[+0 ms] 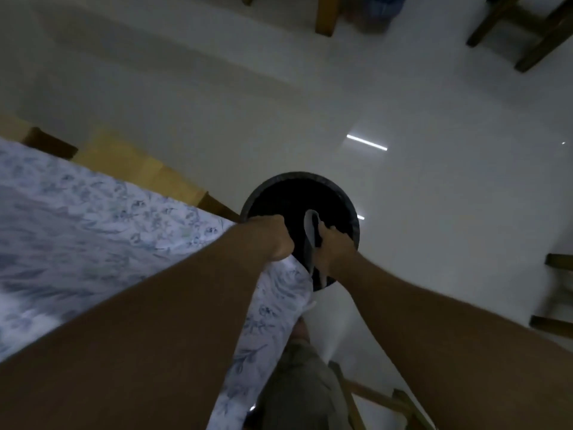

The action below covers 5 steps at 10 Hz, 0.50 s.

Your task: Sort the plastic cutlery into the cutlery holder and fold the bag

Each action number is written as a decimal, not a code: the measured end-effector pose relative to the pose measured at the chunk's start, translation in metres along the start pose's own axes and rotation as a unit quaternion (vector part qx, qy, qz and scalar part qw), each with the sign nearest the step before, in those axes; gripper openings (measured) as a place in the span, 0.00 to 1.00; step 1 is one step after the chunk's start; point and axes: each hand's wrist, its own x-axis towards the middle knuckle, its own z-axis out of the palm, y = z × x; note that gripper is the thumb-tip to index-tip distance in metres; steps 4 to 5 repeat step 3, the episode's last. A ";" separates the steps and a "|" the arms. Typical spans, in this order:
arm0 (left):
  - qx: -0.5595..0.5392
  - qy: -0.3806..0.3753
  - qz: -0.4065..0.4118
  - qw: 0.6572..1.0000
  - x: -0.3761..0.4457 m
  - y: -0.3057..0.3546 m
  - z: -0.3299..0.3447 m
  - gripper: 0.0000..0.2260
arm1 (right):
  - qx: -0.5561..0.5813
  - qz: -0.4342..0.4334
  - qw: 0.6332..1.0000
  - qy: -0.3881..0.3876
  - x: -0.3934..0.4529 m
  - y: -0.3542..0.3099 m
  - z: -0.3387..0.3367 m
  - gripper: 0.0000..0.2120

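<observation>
A round black container point(299, 178) with a dark inside hangs over the floor, just past the table corner. My left hand point(274, 240) is closed on its left rim. My right hand point(336, 249) is at the right rim, closed on a white, spoon-shaped plastic piece point(309, 226) and a black strip beside it, both held above the container's opening. The picture is blurred, so I cannot tell whether the container holds anything else. No bag is clearly visible.
A table with a blue-flowered white cloth point(93, 231) fills the left side, its corner drooping under my left wrist. Glossy white floor point(434, 197) lies beyond. Wooden chair legs point(527, 32) stand at the top right, more wooden furniture point(555, 324) at the right edge.
</observation>
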 end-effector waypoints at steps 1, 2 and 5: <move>0.031 -0.024 0.001 0.999 0.003 -0.005 0.001 0.25 | -0.058 -0.002 0.998 -0.002 0.002 -0.005 -0.003 0.25; -0.006 0.054 0.007 0.998 -0.029 -0.013 -0.007 0.25 | -0.126 -0.051 0.990 0.045 -0.027 -0.037 -0.032 0.19; -0.033 0.155 0.042 0.986 -0.069 -0.030 -0.018 0.24 | -0.197 -0.088 0.975 0.062 -0.056 -0.076 -0.054 0.20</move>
